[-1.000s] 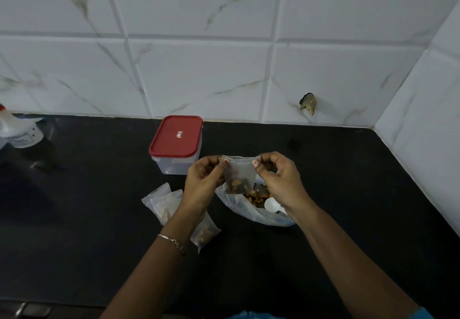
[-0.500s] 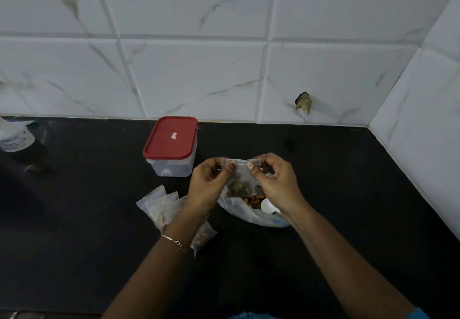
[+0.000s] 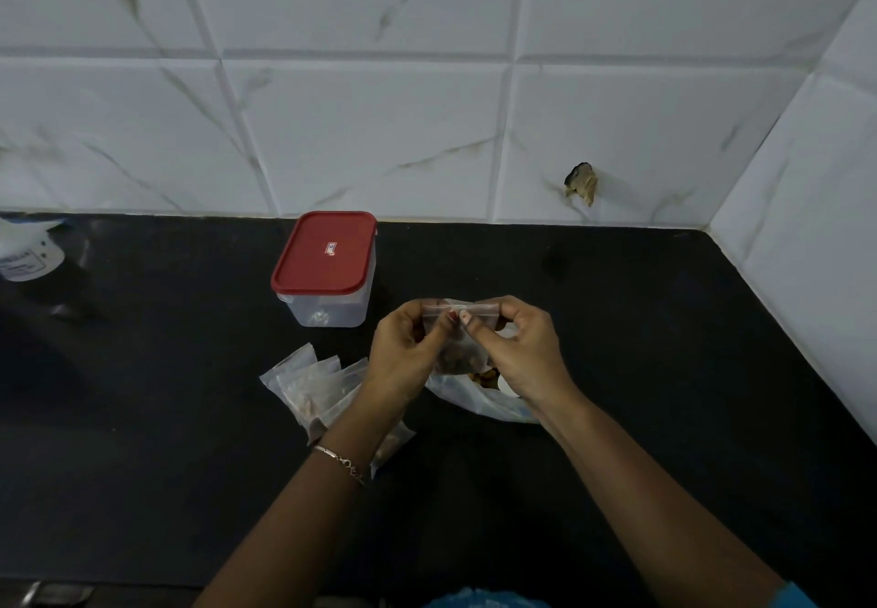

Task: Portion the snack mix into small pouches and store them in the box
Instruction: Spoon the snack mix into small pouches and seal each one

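A small clear pouch (image 3: 462, 344) with brown snack mix in its bottom hangs between my hands above the counter. My left hand (image 3: 403, 353) and my right hand (image 3: 519, 353) both pinch its top strip, thumbs nearly touching at the middle. Under my right hand lies the big open bag of snack mix (image 3: 474, 398) with a white scoop (image 3: 505, 387) partly hidden in it. Several filled pouches (image 3: 315, 387) lie in a pile to the left, partly under my left forearm. The clear box with a red lid (image 3: 327, 265) stands shut behind them.
The black counter (image 3: 640, 346) meets white tiled walls at the back and right. A white bottle (image 3: 26, 254) stands at the far left edge. A chipped hole (image 3: 581, 182) marks the back wall tile.
My thumbs have slid closer together along the pouch's top strip, and the pouch now hangs a little lower between my hands. The view has shifted slightly.
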Demonstrator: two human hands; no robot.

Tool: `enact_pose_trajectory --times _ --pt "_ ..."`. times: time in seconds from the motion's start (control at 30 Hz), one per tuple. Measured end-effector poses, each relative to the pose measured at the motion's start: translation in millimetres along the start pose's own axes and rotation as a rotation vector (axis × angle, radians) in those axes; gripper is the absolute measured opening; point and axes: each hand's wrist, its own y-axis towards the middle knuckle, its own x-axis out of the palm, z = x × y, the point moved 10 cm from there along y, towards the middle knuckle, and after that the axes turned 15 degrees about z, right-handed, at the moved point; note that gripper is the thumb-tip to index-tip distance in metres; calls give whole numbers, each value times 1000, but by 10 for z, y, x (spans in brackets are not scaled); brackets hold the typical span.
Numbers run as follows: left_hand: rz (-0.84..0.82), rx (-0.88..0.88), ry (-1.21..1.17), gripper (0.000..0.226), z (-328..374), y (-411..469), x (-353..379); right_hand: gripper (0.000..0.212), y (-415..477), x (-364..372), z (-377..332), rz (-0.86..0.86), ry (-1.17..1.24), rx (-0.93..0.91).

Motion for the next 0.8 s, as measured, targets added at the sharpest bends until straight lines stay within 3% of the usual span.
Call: enact_pose_trajectory --times 0.2,0.4,0.6,0.8 --pt "27 41 40 12 -18 0 -65 7 -5 -43 -10 110 -57 -69" --pt "95 17 25 6 -92 0 -256 14 -5 -86 79 181 6 66" --pt "118 -63 15 5 -154 -84 -430 3 -99 59 194 62 65 138" --pt "147 -142 60 8 -316 -271 -683 6 -265 196 318 -3 41 158"
